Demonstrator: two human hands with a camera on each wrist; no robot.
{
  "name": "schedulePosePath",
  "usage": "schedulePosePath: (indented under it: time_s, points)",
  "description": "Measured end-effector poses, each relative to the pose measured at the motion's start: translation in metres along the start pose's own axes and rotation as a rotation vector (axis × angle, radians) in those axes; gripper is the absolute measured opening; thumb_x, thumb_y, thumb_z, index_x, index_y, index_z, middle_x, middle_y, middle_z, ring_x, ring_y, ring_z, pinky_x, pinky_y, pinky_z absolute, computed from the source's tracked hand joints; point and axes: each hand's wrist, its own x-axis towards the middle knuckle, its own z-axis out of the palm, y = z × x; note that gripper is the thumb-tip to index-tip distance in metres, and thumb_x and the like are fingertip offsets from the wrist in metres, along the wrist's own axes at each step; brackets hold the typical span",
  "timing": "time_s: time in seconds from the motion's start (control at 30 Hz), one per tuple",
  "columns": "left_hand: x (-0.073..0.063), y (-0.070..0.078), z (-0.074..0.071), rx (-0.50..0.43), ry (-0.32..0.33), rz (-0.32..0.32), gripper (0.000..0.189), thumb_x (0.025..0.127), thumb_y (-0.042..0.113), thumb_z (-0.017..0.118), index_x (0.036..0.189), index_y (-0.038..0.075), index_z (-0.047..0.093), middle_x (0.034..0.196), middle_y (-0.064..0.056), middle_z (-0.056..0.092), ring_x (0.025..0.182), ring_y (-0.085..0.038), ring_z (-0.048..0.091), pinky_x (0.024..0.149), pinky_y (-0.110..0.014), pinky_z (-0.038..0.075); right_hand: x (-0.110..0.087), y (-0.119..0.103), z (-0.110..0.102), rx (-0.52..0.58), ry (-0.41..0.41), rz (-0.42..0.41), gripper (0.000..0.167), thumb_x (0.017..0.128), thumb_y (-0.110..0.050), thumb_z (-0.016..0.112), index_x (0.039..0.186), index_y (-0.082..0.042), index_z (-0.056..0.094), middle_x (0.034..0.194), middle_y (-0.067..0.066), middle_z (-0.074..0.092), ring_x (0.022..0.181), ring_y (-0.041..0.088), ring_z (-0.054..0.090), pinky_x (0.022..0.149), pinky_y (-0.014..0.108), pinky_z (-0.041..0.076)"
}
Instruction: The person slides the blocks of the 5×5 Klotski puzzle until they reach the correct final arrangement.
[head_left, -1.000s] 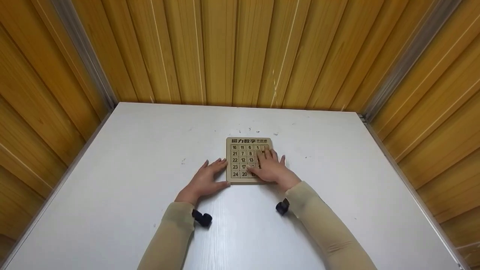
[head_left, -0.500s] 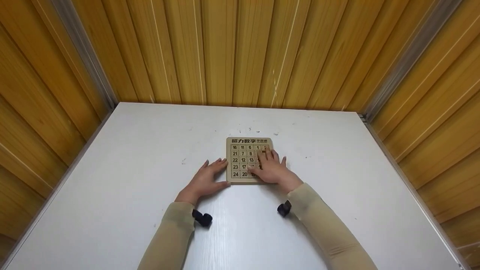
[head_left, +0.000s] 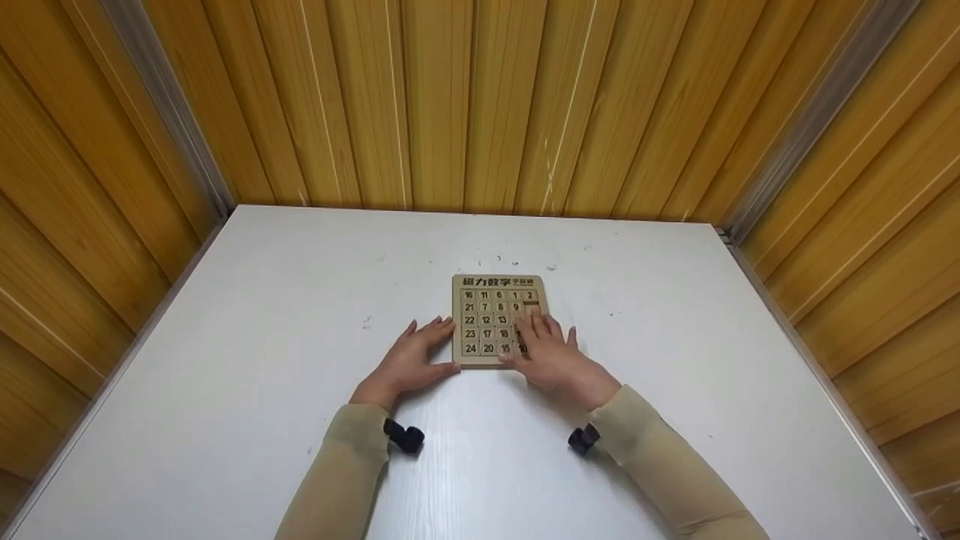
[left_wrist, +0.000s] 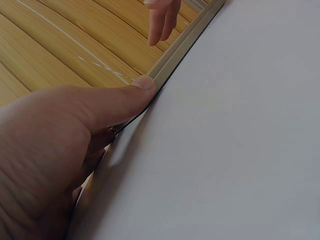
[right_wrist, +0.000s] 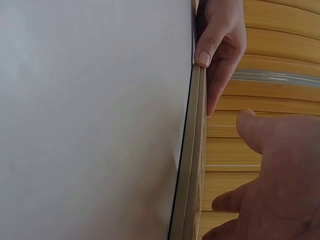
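Puzzle board (head_left: 480, 361) at approx. centre of white table (head_left: 337, 270). L hand (head_left: 409, 364) grips its 8 o'clock corner; R hand (head_left: 559, 364) holds nothing, fingers outstretched over number tiles (head_left: 486, 320) near 4 o'clock, contact unclear. Prob. best: brace corner firmly, slide tiles flat w/ light pressure toward dark gap (head_left: 531, 303) at 2 o'clock. Board: wood-look, matte, rounded corners; tiles squarish, dark numerals.
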Motion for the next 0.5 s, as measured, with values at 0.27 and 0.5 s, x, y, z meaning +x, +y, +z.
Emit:
schedulePosePath:
  time_s: [0.27,0.5]
  points:
    - [-0.0008,0.0006,0.001,0.0,0.01,-0.015,0.079,0.089,0.036,0.079,0.155,0.009,0.046,0.163,-0.007,0.043,0.156,-0.026,0.034,0.135,-0.049,0.008,-0.0089,0.0021,0.0062,-0.034,-0.017,-0.002,0.089,0.101,-0.066,0.044,0.167,-0.016,0.011,0.174,0.017,-0.003,0.162,0.036,-0.005,0.128,0.07,-0.005]
    - [0.0001,0.0006,0.001,0.002,-0.008,-0.027,0.079,0.089,0.037,0.078,0.156,0.01,0.044,0.164,-0.006,0.041,0.157,-0.025,0.033,0.135,-0.048,0.008,-0.0087,0.0015,0.0062,-0.038,-0.018,0.008,0.088,0.102,-0.064,0.045,0.167,-0.014,0.011,0.174,0.018,-0.001,0.163,0.036,-0.005,0.128,0.07,-0.006]
